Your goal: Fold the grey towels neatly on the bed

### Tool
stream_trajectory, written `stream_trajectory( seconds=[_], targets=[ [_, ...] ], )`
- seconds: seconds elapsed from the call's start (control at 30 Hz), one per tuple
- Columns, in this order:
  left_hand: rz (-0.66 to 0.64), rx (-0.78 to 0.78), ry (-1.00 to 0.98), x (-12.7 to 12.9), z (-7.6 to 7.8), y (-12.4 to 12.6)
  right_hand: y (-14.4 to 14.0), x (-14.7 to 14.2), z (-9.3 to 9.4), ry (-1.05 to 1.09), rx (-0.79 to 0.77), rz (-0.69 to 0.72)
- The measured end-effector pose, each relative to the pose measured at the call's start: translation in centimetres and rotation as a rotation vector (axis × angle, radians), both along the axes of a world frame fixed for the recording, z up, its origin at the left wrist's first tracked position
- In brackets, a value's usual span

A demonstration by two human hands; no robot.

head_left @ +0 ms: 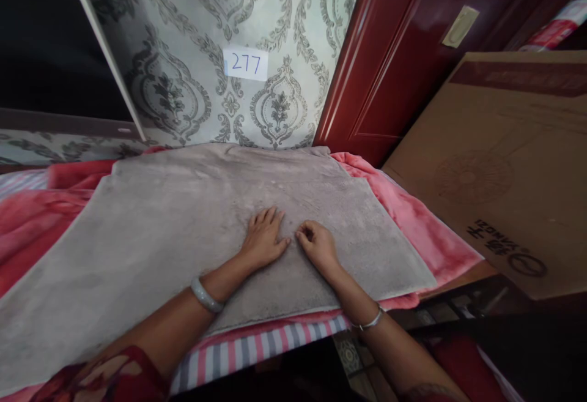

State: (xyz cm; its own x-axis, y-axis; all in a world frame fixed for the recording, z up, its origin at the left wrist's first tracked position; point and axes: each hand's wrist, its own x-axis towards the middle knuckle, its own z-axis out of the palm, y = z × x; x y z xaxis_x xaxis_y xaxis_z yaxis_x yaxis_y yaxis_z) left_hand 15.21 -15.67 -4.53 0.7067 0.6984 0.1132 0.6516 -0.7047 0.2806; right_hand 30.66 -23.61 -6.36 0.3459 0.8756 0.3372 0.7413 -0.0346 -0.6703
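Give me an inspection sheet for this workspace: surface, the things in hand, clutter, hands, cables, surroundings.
Surface: bed with a striped sheet and a pink blanket spread under the work.
Things in hand: grey fleece cloth lying flat across the bed, mostly smooth.
Clutter: large cardboard box leaning at the right of the bed.
Hands: left hand flat, palm down on the cloth; right hand beside it, fingers curled, on the cloth.
Cables: nothing seen.
Surroundings: patterned wallpaper with a paper label reading 277; dark red door at the right.
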Motion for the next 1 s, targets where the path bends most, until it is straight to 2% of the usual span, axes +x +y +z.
stream_trajectory(
  seconds=[0.17,0.43,0.67,1.0],
  targets=[
    [0.067,-0.016,-0.012,0.6,0.2,0.4,0.2,-0.2,-0.1,0.073,0.036,-0.014],
    [0.133,0.018,0.011,1.9,1.9,1.3,0.2,-0.3,-0.3,0.116,0.079,-0.005],
    [0.118,0.042,0.006,1.7,1.1,1.3,0.6,-0.2,-0.6,0.059,0.087,-0.005],
    [0.122,0.054,-0.011,1.9,0.5,1.4,1.0,-0.1,-0.4,-0.025,0.006,0.035]
  ],
)
